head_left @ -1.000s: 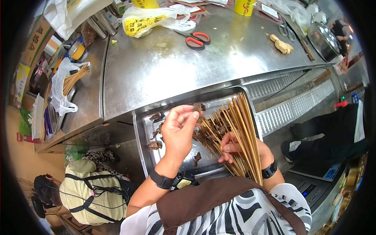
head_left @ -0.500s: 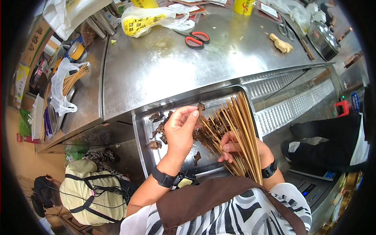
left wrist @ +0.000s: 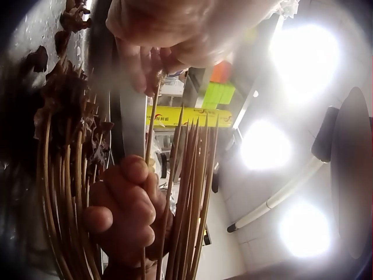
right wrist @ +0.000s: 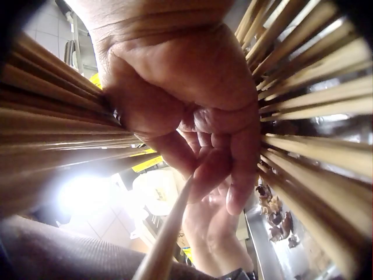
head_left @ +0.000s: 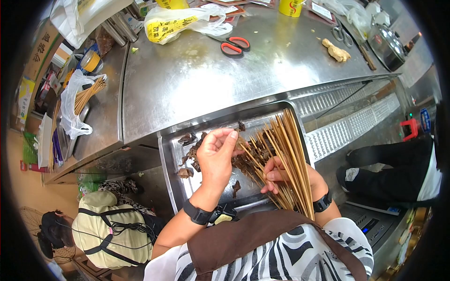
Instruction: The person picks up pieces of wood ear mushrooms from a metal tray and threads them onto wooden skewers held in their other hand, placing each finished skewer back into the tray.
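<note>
My left hand (head_left: pixel 215 152) is over the tray, thumb and fingers pinched together at a thin, crinkled brown food piece (head_left: pixel 241 142). In the left wrist view, the upper end of a bamboo skewer (left wrist: pixel 152 122) reaches those fingers. Thumb and fingers of my right hand (head_left: pixel 277 176) grip that skewer lower down. A bundle of bare skewers (head_left: pixel 294 154) lies along the right hand's outer side, pointed ends up. Loaded skewers (left wrist: pixel 67 157) with dark pieces at their tips rest on the tray side of the hand.
The metal tray (head_left: pixel 168 175) holds loose dark pieces (head_left: pixel 186 173) at its left. Beyond it, red-handled scissors (head_left: pixel 235 47), a plastic bag (head_left: pixel 173 28) and a ginger root (head_left: pixel 335 51) lie on the steel counter (head_left: pixel 159 89). A person (head_left: pixel 110 229) is at lower left, another's legs (head_left: pixel 384 164) at right.
The left hand's fingertips have shifted slightly, and the piece at them now shows lower, beside the skewer tips. The right hand and bundle stay put. The person at right has shifted.
</note>
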{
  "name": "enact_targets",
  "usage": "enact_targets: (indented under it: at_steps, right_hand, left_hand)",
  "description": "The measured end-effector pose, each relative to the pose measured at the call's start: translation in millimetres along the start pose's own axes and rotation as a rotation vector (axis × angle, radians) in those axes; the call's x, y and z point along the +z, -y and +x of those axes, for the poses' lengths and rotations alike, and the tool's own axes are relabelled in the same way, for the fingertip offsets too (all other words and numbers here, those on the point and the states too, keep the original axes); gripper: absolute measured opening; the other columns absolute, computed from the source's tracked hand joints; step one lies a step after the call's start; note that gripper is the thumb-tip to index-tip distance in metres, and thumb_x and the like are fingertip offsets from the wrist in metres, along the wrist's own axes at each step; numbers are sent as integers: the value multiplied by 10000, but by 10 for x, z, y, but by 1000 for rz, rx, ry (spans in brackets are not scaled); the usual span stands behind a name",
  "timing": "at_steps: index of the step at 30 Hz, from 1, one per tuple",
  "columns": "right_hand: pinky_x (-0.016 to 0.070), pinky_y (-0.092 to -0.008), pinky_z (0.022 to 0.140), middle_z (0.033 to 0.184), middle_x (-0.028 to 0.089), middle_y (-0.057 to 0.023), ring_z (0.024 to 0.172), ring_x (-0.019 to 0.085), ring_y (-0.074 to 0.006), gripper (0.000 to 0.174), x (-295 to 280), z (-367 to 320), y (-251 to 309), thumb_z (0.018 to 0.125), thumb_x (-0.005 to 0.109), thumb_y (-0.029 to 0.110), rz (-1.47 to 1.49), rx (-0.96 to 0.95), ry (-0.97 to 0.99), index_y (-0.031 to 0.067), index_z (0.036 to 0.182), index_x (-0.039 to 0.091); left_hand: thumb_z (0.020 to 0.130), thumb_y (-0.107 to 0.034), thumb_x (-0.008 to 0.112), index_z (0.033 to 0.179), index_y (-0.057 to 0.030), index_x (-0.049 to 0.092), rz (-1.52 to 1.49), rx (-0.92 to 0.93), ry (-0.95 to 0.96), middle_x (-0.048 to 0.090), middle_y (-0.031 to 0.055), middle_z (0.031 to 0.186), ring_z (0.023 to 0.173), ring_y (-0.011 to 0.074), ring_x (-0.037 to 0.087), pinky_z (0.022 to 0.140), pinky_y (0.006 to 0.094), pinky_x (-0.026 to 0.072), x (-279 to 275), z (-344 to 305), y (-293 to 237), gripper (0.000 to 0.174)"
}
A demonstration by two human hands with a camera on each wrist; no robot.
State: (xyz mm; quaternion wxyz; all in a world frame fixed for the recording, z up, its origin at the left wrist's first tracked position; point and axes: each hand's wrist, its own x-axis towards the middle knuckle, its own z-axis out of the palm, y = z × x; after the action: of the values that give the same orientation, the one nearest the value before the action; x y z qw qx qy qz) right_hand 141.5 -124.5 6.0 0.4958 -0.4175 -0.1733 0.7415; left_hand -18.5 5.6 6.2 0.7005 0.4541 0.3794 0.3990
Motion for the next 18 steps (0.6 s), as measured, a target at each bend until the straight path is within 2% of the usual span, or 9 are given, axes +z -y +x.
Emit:
enact_targets:
  at_steps: [2, 9, 16, 18]
  right_hand:
    - [573, -375, 830, 703, 626, -62, 640, 645, -161, 119, -6, 4, -5, 898, 662, 78, -5, 3, -1, -24, 938, 616]
    - [574, -379, 829, 699, 625, -62, 642, 646, -162, 122, -1, 3, -16, 902, 659, 84, -34, -2, -15, -24, 934, 613]
    - [575, -382, 828, 698, 621, -63, 642, 644, -160, 122, 5, 10, -3, 904, 657, 85, -54, -17, 11, -24, 932, 612]
    - [565, -378, 796, 727, 608, -72, 646, 629, -164, 122, 44, -8, 7, 900, 656, 85, -31, -8, -27, -19, 904, 592]
  left_hand:
    - [954, -88, 613, 1019, 0, 594, -13, -5, -4, 660, 67, 909, 798, 141, 669, 683, 294, 592, 7, -16, -8, 111]
    - [954, -91, 613, 1019, -2, 599, -63, 14, -6, 659, 66, 909, 791, 134, 664, 685, 294, 595, -19, -40, 30, 112]
    - [948, -103, 626, 1008, 4, 613, -72, -50, 10, 657, 64, 899, 805, 133, 661, 704, 312, 601, -31, -23, 42, 123]
    - [947, -103, 627, 1004, 8, 614, -87, -61, 11, 656, 64, 896, 800, 134, 660, 708, 316, 602, -27, -27, 38, 126]
